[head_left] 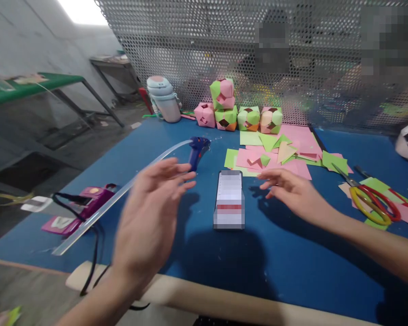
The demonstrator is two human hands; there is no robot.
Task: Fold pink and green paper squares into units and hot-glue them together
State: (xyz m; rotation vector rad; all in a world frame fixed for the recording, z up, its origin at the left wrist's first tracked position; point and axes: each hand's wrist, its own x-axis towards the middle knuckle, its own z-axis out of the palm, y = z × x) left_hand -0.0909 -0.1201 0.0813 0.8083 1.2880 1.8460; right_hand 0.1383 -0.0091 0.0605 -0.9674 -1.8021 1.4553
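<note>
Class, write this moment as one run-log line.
left hand: open, empty, near glue gun | right hand: open, empty, beside phone | scissors: untouched

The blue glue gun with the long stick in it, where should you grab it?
Grab the glue gun by its blue handle, the part pointing down toward you. It probably suits the left hand, which is open and nearest, coming from the near side. The clear glue stick juts out long to the left, so keep your grip off that and away from the nozzle end.

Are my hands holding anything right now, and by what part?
Nothing. Left hand and right hand hover open on either side of the phone.
</note>
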